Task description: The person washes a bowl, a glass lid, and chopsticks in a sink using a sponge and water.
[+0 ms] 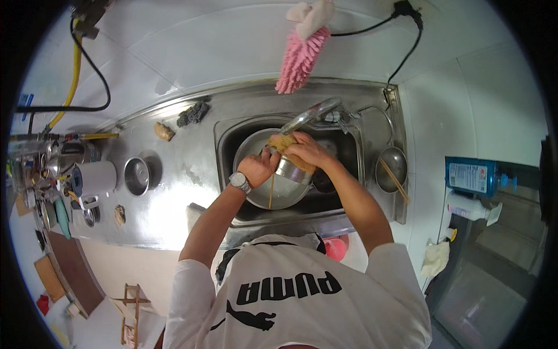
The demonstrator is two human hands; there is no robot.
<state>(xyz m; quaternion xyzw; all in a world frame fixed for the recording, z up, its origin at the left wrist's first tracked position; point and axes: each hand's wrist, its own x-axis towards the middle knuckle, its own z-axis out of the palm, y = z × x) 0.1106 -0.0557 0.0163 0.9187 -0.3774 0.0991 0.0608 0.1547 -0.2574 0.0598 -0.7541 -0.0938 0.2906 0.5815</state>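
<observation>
My left hand [256,169], with a metal watch on the wrist, grips the rim side of a stainless steel container [293,171] tilted over the sink. My right hand [308,150] presses a yellowish-brown scrubbing cloth or pad [303,163] against that container's upper side. Under both hands a large round metal basin [255,197] holds cloudy water inside the sink [344,192]. A thin wooden stick [271,192], perhaps a chopstick, shows below my left hand. The chrome faucet [311,114] reaches over the basin, its spout end close to the pad.
On the counter [174,196] left are a small steel bowl [137,176], a white jug [98,178], a dark scouring pad [194,113] and a brown lump [164,131]. Right of the sink lies a ladle [391,161] with chopsticks [394,181]. A pink chenille mitt [301,59] hangs above.
</observation>
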